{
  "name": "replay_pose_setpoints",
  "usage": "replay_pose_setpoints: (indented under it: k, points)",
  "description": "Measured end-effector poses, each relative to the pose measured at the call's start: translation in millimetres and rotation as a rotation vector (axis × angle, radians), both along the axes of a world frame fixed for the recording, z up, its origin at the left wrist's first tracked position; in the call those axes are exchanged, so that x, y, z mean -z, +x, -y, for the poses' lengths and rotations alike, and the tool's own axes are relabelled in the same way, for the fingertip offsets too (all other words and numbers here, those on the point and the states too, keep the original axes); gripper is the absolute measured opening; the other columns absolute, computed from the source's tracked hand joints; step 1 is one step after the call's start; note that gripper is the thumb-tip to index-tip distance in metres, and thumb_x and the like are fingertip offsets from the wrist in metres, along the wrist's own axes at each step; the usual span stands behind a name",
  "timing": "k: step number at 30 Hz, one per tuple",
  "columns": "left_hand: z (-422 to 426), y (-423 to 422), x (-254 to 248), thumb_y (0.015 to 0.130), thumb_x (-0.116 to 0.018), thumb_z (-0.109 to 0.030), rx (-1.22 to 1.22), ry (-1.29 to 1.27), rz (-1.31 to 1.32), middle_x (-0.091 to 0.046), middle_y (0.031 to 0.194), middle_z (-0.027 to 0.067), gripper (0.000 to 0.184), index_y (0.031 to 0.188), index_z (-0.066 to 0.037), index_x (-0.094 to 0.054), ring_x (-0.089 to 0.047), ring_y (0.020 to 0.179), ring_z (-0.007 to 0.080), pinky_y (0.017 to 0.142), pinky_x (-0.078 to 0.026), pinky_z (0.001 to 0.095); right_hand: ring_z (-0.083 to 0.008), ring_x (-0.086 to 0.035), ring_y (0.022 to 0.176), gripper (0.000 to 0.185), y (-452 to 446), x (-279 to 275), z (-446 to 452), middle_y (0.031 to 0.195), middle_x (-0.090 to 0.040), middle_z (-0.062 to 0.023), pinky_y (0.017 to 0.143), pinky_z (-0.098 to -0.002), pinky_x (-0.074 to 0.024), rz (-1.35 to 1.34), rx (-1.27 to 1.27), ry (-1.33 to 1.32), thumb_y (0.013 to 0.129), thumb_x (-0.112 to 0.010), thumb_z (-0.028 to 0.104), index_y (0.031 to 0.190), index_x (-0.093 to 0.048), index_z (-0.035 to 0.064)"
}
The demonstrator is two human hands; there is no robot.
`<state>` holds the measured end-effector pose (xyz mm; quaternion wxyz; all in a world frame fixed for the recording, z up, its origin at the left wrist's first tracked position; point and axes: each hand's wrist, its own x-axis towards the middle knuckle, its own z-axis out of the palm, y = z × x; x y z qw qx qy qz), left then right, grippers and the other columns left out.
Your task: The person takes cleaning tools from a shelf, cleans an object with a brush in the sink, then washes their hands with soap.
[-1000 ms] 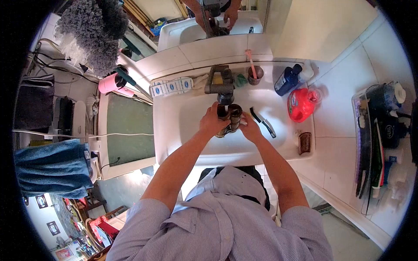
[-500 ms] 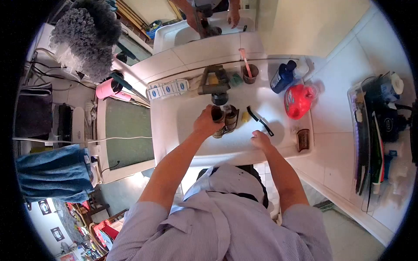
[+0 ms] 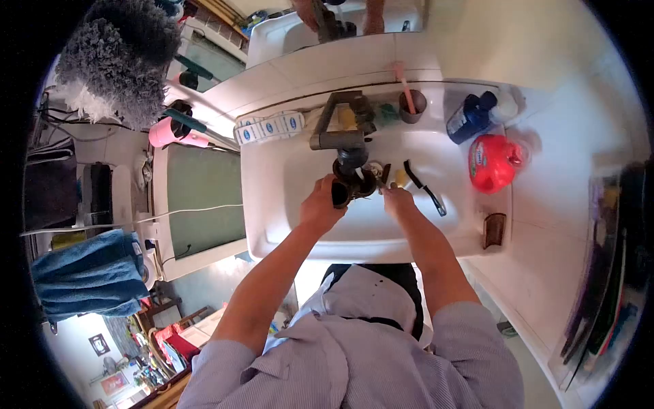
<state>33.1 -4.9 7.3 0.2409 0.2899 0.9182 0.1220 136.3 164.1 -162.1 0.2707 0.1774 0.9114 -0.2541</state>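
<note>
My left hand (image 3: 323,205) is closed around the left side of a brown holder with several round cups (image 3: 363,185), below the dark faucet (image 3: 351,155). One cup's dark opening faces me. A thin stream of water falls from the spout into the holder. My right hand (image 3: 399,202) is at the holder's right edge, its fingers pinched together; what lies between them is too small to make out. Just right of that hand, a black-handled brush (image 3: 425,188) lies in the sink, and a yellow sponge (image 3: 400,178) is partly hidden behind the fingers.
The white sink (image 3: 276,225) has a blue bottle (image 3: 470,119) and a red detergent jug (image 3: 492,163) on its right rim. A brown cup (image 3: 413,109) with a pink toothbrush stands behind, near a white-and-blue packet (image 3: 270,127). A brown curved piece (image 3: 494,230) rests at the right corner.
My right hand has moved left and forward from above the sink to the holder's edge, its fingers now pinched. The holder has turned and shifted under the spout in my left hand.
</note>
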Motion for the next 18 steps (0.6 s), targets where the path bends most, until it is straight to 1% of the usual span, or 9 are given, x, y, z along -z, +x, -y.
replay_pose_setpoints:
  k: [1, 2, 6, 9, 11, 12, 15, 17, 18]
  points:
    - [-0.8, -0.5, -1.4, 0.068, -0.072, -0.024, 0.004, -0.011, 0.005, -0.043, 0.126, 0.0102, 0.077, 0.131, -0.015, -0.030, -0.056, 0.103, 0.0329, 0.082, -0.048, 0.0437, -0.0315, -0.061, 0.095, 0.062, -5.1, 9.2, 1.5, 0.109, -0.059, -0.0176, 0.076, -0.0432, -0.0510, 0.017, -0.051, 0.057, 0.079, -0.048, 0.007, 0.138, -0.032, 0.0183]
    - [-1.3, -0.9, -2.8, 0.068, -0.072, -0.023, 0.009, -0.022, 0.012, -0.043, 0.127, 0.0102, 0.076, 0.131, -0.015, -0.030, -0.055, 0.104, 0.0328, 0.083, -0.048, 0.0437, -0.0305, -0.062, 0.095, 0.055, -3.0, 28.8, 5.1, 0.112, -0.059, -0.0165, 0.075, -0.0435, -0.0515, -0.094, -0.063, 0.150, 0.079, -0.050, 0.010, 0.133, -0.040, 0.0150]
    - [-2.6, -0.4, -5.2, 0.067, -0.073, -0.023, -0.022, -0.011, 0.051, -0.041, 0.129, 0.0112, 0.078, 0.132, -0.015, -0.030, -0.054, 0.106, 0.0335, 0.086, -0.047, 0.0437, -0.0318, -0.063, 0.092, 0.047, -4.2, 27.2, 8.1, 0.104, -0.061, -0.0162, 0.075, -0.0444, -0.0515, -0.156, 0.005, 0.210, 0.079, -0.052, 0.012, 0.125, -0.045, 0.0121]
    - [1.7, 1.3, -4.6, 0.067, -0.073, -0.024, -0.028, 0.031, 0.069, -0.039, 0.132, 0.0126, 0.081, 0.134, -0.015, -0.028, -0.052, 0.109, 0.0343, 0.088, -0.046, 0.0434, -0.0327, -0.063, 0.088, 0.038, 1.6, 40.4, 9.1, 0.094, -0.063, -0.0159, 0.073, -0.0451, -0.0512, -0.165, 0.138, 0.194, 0.078, -0.056, 0.015, 0.115, -0.050, 0.0087]
    - [6.1, 0.9, -5.3, 0.067, -0.073, -0.025, 0.001, 0.079, 0.061, -0.037, 0.133, 0.0142, 0.084, 0.137, -0.016, -0.026, -0.050, 0.113, 0.0339, 0.090, -0.045, 0.0427, -0.0339, -0.063, 0.084, 0.033, 8.1, 37.0, 10.7, 0.088, -0.063, -0.0161, 0.071, -0.0440, -0.0501, -0.274, 0.453, 0.073, 0.076, -0.058, 0.012, 0.109, -0.053, 0.0069]
    - [8.4, 1.7, -6.9, 0.067, -0.073, -0.025, 0.000, 0.089, 0.062, -0.037, 0.133, 0.0142, 0.084, 0.137, -0.016, -0.026, -0.050, 0.113, 0.0339, 0.090, -0.045, 0.0427, -0.0339, -0.063, 0.084, 0.033, 11.5, 28.1, 9.1, 0.088, -0.063, -0.0161, 0.071, -0.0440, -0.0501, -0.275, 0.450, 0.083, 0.076, -0.058, 0.012, 0.109, -0.053, 0.0069]
    - [14.7, 2.0, -8.2, 0.070, -0.073, -0.027, 0.010, 0.176, 0.039, -0.038, 0.131, 0.0171, 0.085, 0.138, -0.013, -0.024, -0.047, 0.115, 0.0357, 0.091, -0.044, 0.0438, -0.0346, -0.062, 0.084, 0.031, 17.7, -28.0, 1.4, 0.092, -0.063, -0.0169, 0.071, -0.0427, -0.0487, -0.294, 0.723, -0.212, 0.075, -0.061, 0.011, 0.105, -0.053, 0.0056]
    - [23.7, 4.3, -4.5, 0.071, -0.072, -0.029, 0.051, 0.248, -0.075, -0.036, 0.132, 0.0177, 0.083, 0.137, -0.010, -0.025, -0.044, 0.118, 0.0356, 0.094, -0.043, 0.0433, -0.0375, -0.060, 0.082, 0.031, 22.1, -53.4, 3.0, 0.093, -0.061, -0.0191, 0.069, -0.0442, -0.0479, -0.602, 0.571, -0.200, 0.077, -0.057, 0.010, 0.107, -0.051, 0.0040]
    - [25.7, 5.4, -7.8, 0.071, -0.072, -0.029, 0.055, 0.263, -0.078, -0.036, 0.132, 0.0177, 0.083, 0.137, -0.010, -0.025, -0.044, 0.118, 0.0356, 0.094, -0.043, 0.0433, -0.0376, -0.059, 0.087, 0.029, 18.1, -59.2, 4.1, 0.095, -0.061, -0.0175, 0.073, -0.0450, -0.0470, -0.722, 0.554, -0.205, 0.076, -0.060, 0.012, 0.104, -0.052, 0.0057]
